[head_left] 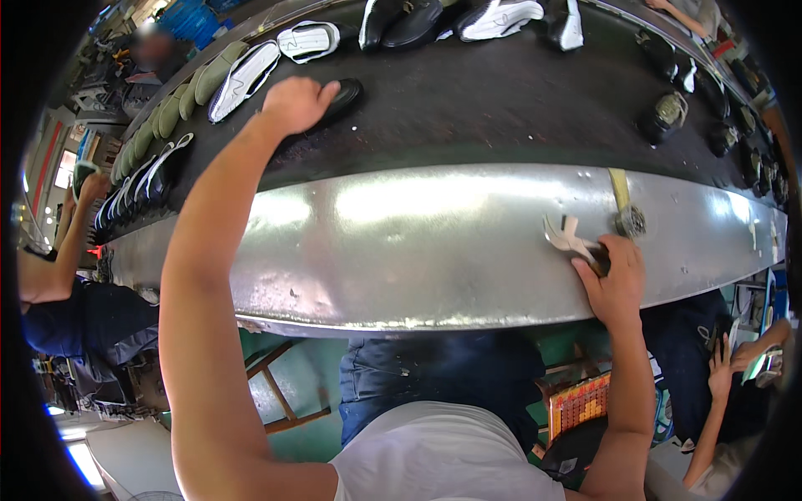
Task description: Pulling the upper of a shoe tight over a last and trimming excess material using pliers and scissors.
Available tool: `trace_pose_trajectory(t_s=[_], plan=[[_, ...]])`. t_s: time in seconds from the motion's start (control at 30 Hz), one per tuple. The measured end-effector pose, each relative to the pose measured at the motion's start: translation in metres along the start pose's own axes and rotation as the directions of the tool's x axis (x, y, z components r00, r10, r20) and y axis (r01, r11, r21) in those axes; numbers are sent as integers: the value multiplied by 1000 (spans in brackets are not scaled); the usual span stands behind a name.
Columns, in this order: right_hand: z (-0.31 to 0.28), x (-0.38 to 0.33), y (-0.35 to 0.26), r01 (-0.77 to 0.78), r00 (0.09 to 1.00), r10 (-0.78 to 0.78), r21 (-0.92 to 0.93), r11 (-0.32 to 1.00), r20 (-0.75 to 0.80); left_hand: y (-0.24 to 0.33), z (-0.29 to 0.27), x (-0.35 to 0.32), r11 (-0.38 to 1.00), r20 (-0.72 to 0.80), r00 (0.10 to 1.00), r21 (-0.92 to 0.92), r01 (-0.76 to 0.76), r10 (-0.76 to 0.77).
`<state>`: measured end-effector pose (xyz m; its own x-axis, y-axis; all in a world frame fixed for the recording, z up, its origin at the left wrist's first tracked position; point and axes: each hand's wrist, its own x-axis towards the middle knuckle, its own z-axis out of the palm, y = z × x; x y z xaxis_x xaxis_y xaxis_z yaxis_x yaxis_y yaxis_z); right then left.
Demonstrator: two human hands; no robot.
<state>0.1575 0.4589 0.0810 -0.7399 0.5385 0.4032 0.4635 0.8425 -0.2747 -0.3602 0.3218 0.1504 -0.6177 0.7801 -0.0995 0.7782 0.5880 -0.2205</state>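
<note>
A dark work belt (468, 113) spans the far side, and in front of it a scuffed sheet-metal ledge (426, 259) bows across the view. Shoes crowd the belt's edges: olive shoes (200, 82) in a row at the left, white-lined shoes (501, 20) along the far edge, some cut off at the top, and dark shoes (664, 117) at the right, too small toward the rim to tell apart. Below the ledge, a wooden stool (269, 388) and an orange beaded seat cover (579, 409) show only in part. A co-worker's arm (68, 238) enters at the left; another co-worker's hands (723, 367) are near the right rim, what they handle unclear.

The left hand (294, 106) lies over a black shoe (344, 98) on the belt, covering its middle; its fingers are bent, but whether they grip cannot be told. The right hand (620, 280), above the ledge, is wrapped around the handles of steel pincers (568, 240), hiding most of them. Just beyond stands a tape roll (632, 222), its yellowish strip running toward the belt.
</note>
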Motion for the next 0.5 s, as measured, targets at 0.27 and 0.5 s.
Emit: trace_pose_trajectory(t_s=[0.27,0.5], plan=[[1,-2,-3,-57,996,56,10,998,70,-100,40,159,972,-141,963,-60,225,-232],[-2,-2,4,-76,990,74,12,997,124,-125,51,228,993,-251,968,109,46,-17]])
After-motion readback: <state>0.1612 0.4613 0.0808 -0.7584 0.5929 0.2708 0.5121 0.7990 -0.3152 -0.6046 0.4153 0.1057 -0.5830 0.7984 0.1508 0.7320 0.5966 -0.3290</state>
